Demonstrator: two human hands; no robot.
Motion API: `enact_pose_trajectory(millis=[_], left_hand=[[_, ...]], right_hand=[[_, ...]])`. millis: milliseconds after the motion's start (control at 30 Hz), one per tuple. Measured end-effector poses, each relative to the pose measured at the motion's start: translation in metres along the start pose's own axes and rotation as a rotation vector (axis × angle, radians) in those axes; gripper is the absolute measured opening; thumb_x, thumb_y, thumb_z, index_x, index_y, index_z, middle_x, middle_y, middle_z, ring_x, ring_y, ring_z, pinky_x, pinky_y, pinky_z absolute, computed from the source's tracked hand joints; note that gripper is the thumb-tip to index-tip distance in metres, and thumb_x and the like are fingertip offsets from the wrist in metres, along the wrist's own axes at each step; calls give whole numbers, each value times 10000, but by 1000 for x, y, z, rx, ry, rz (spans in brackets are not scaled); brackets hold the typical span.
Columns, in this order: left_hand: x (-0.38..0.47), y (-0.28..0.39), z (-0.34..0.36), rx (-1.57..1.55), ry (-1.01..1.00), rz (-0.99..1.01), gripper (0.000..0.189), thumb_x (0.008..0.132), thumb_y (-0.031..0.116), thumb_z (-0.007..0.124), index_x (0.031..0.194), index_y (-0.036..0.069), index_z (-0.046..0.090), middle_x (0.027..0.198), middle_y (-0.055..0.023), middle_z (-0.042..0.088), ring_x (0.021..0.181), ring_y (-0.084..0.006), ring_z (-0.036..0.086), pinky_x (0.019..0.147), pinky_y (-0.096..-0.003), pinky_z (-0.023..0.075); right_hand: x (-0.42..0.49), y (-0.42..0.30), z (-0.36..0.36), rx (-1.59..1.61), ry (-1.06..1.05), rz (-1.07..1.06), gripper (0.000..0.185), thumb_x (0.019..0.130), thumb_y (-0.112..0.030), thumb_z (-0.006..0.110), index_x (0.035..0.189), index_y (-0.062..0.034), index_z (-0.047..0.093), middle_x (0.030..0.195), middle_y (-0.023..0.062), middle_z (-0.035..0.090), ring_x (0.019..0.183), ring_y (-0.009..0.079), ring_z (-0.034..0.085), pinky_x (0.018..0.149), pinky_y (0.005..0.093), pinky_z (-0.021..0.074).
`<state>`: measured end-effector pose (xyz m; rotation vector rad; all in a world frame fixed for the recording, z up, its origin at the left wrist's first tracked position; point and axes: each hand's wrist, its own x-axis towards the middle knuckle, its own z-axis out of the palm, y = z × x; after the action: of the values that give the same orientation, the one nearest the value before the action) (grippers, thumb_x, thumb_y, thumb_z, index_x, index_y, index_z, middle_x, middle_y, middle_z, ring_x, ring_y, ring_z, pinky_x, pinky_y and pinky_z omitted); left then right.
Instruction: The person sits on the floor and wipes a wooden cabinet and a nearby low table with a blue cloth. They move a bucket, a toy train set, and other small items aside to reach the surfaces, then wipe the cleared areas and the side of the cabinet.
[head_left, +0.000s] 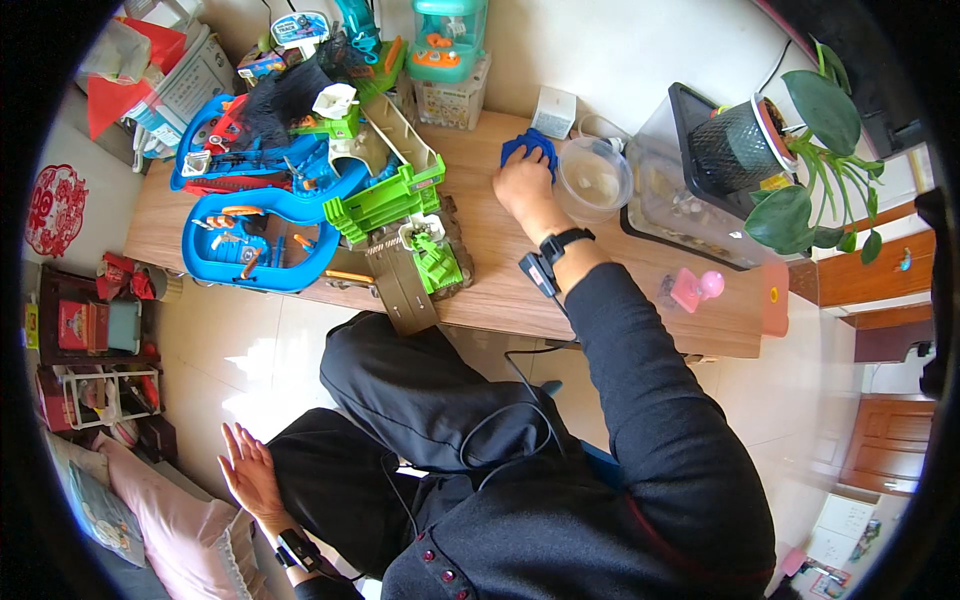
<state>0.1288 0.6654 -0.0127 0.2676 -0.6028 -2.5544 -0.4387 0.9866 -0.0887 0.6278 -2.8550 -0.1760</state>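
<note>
My right hand (525, 182) presses on a crumpled blue cloth (534, 142) on the wooden table (517, 285); its fingers lie over the cloth, and whether they grip it is not clear. Just right of the cloth is a round clear plastic tub (595, 178). A small white box (554, 112) stands behind the cloth. My left hand (247, 469) is away from the table, palm up beside my left knee, with fingers extended and nothing in it. Both wrists wear a strapped black device.
A blue, green and brown toy track set (259, 262) covers the table's left part. At right stand a clear tank with a black rim (694, 240), a potted plant (731, 142) on it, and a pink knobbed object (694, 289). A teal toy container (448, 45) is at the back.
</note>
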Motion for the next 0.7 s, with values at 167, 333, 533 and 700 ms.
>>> enact_pose_trajectory(millis=[167, 333, 533, 700], left_hand=[[-1, 0, 0, -7, 20, 17, 559, 1021, 322, 383, 1513, 132, 197, 1483, -182, 354, 1325, -290, 423, 1101, -475, 314], [-2, 0, 1, -4, 10, 18, 555, 1022, 313, 384, 1511, 126, 201, 1480, -183, 358, 1323, -287, 424, 1099, -469, 318], [-3, 0, 0, 5, 8, 26, 554, 1023, 307, 384, 1510, 120, 200, 1481, -177, 358, 1325, -278, 421, 1099, -460, 324], [-5, 1, 0, 8, 5, 28, 555, 1023, 305, 383, 1511, 119, 195, 1486, -177, 350, 1327, -276, 419, 1100, -458, 323]], right_hand=[[-55, 1, -14, 105, 117, -64, 611, 851, -321, 578, 1241, 142, 494, 1181, 417, 523, 1120, 467, 564, 950, 462, 479], [-100, 20, -33, 282, 143, -257, 561, 839, -248, 589, 1250, 119, 488, 1222, 394, 512, 1160, 476, 530, 1015, 431, 436], [-148, 32, -53, 307, 65, -351, 537, 873, -241, 563, 1322, 37, 464, 1327, 316, 478, 1254, 404, 477, 1048, 402, 405], [-182, 41, -60, 352, 15, -364, 536, 879, -227, 566, 1355, -10, 450, 1391, 263, 443, 1304, 383, 427, 1059, 397, 391]])
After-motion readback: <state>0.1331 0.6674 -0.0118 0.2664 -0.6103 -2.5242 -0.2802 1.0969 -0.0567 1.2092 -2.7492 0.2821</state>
